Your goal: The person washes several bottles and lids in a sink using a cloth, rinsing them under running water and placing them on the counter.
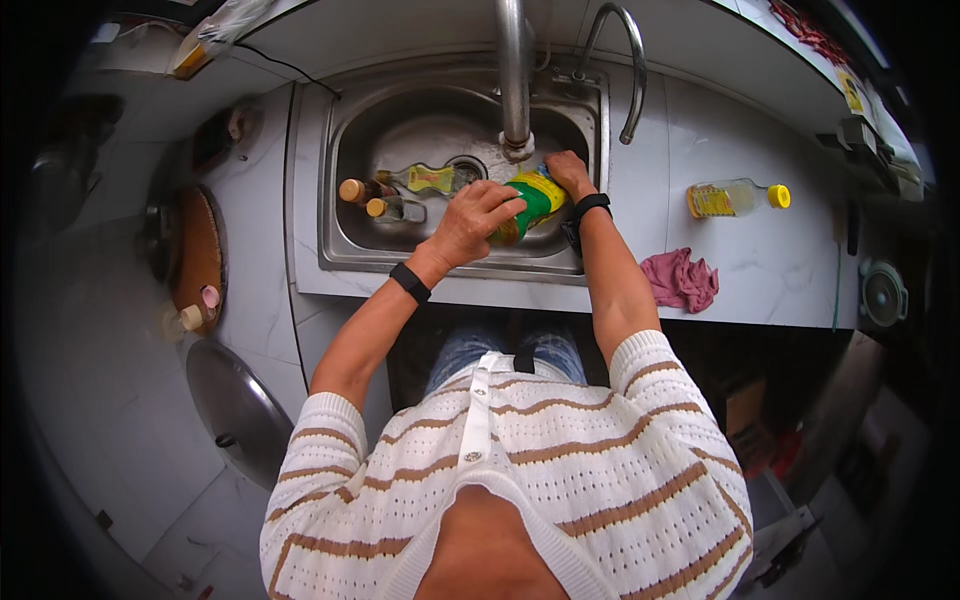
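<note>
Over the right half of the steel sink (480, 264), my left hand (476, 217) grips a large plastic bottle (531, 201) with a green and yellow label. The bottle lies tilted, its lower left end under my left hand. At its upper right end is my right hand (570, 171), closed on something blue, perhaps a cloth or sponge, pressed to the bottle; most of it is hidden. Left of my hands in the basin lie a clear glass bottle (431, 178) with a yellow label, a small bottle (401, 210) with an orange cap and a dark bottle (364, 191).
The thick faucet pipe (514, 82) hangs just above the bottle. A thin curved tap (639, 75) rises behind the sink. On the right counter are a yellow-capped bottle (731, 199) and a crumpled pink cloth (682, 279). A large metal lid (236, 409) is at the lower left.
</note>
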The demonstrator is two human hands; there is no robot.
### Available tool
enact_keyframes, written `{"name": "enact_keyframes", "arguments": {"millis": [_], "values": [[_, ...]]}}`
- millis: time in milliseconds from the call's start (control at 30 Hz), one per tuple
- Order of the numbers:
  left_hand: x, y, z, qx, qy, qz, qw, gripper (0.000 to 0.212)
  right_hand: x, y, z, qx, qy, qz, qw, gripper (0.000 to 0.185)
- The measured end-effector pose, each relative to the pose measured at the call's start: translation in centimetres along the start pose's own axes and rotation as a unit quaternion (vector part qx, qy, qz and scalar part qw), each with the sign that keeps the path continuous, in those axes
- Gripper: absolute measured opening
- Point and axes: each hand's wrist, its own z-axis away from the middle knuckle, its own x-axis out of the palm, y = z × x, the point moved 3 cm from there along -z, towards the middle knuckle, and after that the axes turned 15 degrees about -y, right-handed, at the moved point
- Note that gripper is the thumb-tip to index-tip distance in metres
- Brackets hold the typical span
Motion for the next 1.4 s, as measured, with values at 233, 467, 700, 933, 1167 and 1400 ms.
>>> {"name": "enact_keyframes", "arguments": {"millis": [233,467,700,933,1167,1400], "values": [[1.1,-1.7,-0.6,-0.068,0.009,0.030,0.997,0.057,-4.4,-5.9,3.6,-0.134,-0.030,-0.005,0.990,0.028],[4.1,-3.7,-1.6,-0.141,0.003,0.052,0.989,0.058,-2.8,-6.4,6.7,-0.065,0.200,-0.533,0.820,0.026],[4.0,-4.4,-6.3,-0.336,-0.172,0.124,0.918,0.066,0.5,-4.6,8.9,0.150,0.417,-0.437,0.783,0.021],[3.8,-6.0,-6.5,-0.290,0.004,0.193,0.937,0.079,0.4,-6.4,9.8,0.051,0.270,-0.381,0.883,0.065],[1.3,-6.3,-4.6,-0.372,0.113,0.197,0.900,0.073,-5.6,-8.9,7.5,-0.126,0.318,-0.354,0.871,0.070],[-4.3,-5.3,-1.1,-0.229,0.112,0.174,0.951,0.074,-6.8,-9.4,5.9,-0.201,0.064,-0.440,0.873,0.069]]}}
